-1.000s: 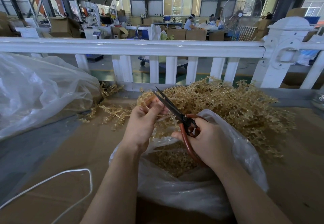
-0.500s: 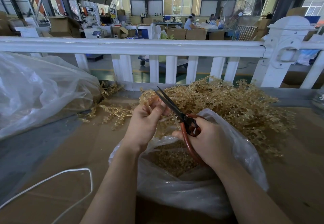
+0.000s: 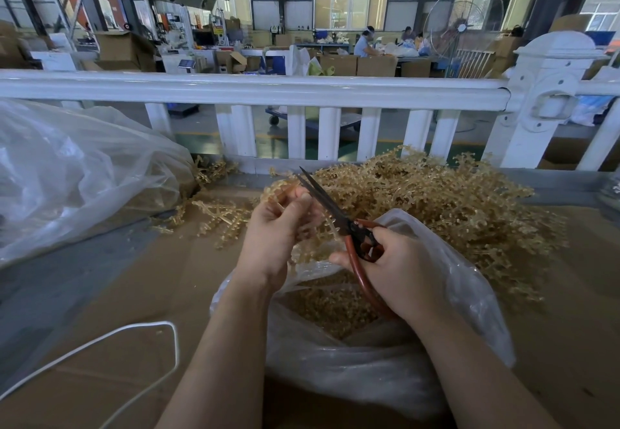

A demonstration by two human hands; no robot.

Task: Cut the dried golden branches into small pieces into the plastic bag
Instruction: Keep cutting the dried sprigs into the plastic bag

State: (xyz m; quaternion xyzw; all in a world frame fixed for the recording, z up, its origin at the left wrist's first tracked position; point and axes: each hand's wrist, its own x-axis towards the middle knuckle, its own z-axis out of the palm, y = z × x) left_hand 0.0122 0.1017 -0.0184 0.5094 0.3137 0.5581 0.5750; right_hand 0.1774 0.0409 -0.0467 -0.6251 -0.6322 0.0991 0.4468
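A big heap of dried golden branches [image 3: 446, 207] lies on the cardboard-covered table behind an open clear plastic bag [image 3: 369, 371]. Small cut pieces [image 3: 332, 308] fill the bag's bottom. My left hand [image 3: 275, 237] pinches one golden branch [image 3: 278, 190] above the bag's mouth. My right hand [image 3: 402, 271] grips red-handled scissors [image 3: 339, 217]; their dark blades point up and left, nearly closed, right beside my left fingers.
A large clear bag [image 3: 77, 177] bulges at the left with loose branches [image 3: 218, 217] beside it. A white cord [image 3: 134, 338] loops on the cardboard at lower left. A white railing [image 3: 255, 90] runs behind the table, with a post [image 3: 550, 100] at the right.
The scissor blades have drawn together on the branch held by my left hand. Both hands stay in almost the same place above the bag.
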